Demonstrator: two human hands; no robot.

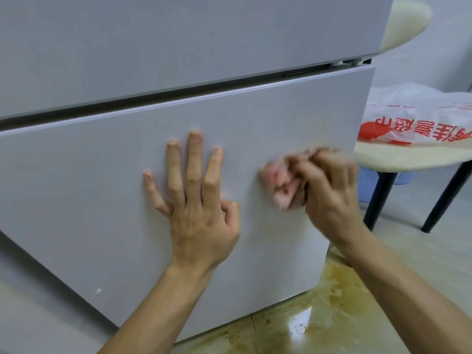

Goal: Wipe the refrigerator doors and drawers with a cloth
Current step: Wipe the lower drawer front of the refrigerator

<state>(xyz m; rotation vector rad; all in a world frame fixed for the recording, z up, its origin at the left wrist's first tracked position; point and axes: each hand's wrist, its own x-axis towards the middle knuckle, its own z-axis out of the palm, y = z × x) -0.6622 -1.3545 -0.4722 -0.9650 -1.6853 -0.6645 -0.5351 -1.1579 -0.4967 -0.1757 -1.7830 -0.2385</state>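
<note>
Both hands on the lower refrigerator drawer [102, 195]; pink cloth [279, 183] in the right.
Nearest: glossy floor [332, 310] with brown stains at the drawer's right corner. Left hand [199, 213] lies flat on the drawer front, fingers straight and spread, thumb tucked beside the palm, holding nothing. Right hand [329, 190], just to its right near the drawer's right edge, grips the bunched cloth and presses it on the panel; both are blurred. Right of the fridge, a cream round desk [408, 159] on black legs [380, 200] stands close by, carrying a clear plastic bag [413, 123] with red print; something blue [367, 180] sits beneath, unclear. Above the drawer, across a dark gap, is the upper door [178, 42].
</note>
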